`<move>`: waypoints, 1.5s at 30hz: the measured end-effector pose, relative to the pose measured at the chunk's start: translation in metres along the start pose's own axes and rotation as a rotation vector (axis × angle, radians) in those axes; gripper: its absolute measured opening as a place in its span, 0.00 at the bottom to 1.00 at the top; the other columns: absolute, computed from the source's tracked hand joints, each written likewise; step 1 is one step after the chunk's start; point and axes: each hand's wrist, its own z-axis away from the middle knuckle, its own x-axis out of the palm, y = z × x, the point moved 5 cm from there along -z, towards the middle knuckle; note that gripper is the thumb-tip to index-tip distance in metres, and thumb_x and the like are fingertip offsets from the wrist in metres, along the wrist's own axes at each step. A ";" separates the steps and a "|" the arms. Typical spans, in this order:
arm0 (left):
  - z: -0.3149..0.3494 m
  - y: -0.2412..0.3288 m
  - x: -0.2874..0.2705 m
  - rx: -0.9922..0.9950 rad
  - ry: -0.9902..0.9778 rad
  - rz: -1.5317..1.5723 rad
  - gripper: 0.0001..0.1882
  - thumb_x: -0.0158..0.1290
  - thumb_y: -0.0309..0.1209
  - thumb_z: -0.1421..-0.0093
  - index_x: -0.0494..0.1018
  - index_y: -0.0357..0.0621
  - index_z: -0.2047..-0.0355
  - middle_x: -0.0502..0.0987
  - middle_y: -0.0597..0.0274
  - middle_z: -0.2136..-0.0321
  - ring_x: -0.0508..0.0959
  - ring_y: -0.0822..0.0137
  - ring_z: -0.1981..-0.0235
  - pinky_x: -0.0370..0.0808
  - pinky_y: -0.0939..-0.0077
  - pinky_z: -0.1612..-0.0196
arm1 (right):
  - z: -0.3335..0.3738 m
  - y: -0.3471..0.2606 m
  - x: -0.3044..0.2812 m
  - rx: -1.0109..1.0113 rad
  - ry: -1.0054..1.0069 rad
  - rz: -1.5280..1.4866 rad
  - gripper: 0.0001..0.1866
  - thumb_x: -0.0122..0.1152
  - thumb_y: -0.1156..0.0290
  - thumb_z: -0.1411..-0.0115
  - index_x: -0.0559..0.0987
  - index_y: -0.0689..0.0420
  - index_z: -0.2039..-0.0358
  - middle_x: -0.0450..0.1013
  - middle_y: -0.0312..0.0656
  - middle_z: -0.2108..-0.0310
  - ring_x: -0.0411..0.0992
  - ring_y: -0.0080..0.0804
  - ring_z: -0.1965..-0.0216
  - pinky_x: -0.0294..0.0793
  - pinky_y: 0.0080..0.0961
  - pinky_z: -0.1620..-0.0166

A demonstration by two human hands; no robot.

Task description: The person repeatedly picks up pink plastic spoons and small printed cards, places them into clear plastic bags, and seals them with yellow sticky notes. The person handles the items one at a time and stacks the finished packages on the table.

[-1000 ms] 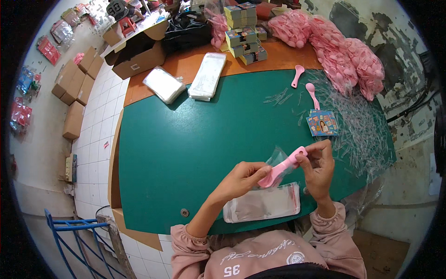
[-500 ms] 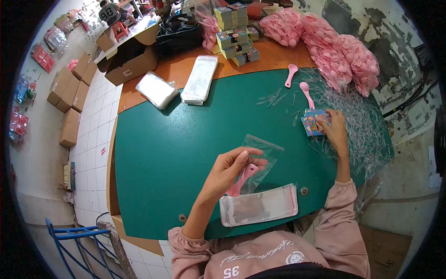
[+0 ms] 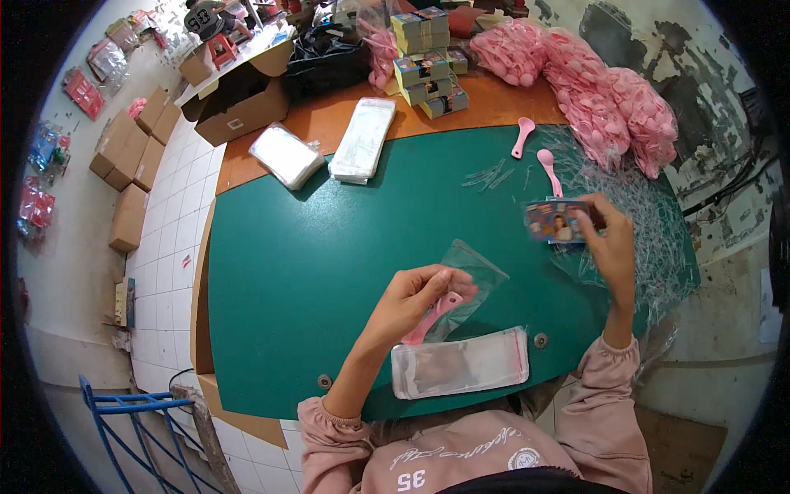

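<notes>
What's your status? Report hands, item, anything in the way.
Left hand: holding clear bag and pink spoon. Right hand: gripping printed card, blurred. Clear plastic strips strewn beside right hand.

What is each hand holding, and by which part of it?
The left hand holds a clear plastic bag and a pink plastic spoon; their exact gripping places are unclear. The right hand holds a blue rectangular printed card by its right end.

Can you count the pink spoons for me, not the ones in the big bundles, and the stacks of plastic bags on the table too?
Pink spoons: 3 (two lying loose, one in the left hand)
Stacks of plastic bags: 3
Total: 6
</notes>
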 end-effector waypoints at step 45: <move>0.004 -0.037 -0.071 0.093 0.369 -0.227 0.24 0.41 0.36 0.37 0.52 0.40 0.45 0.74 0.47 0.63 0.76 0.65 0.62 0.74 0.76 0.62 | 0.005 -0.065 0.104 -0.270 -0.208 -0.278 0.10 0.61 0.74 0.53 0.76 0.63 0.69 0.73 0.46 0.73 0.73 0.32 0.73 0.71 0.23 0.67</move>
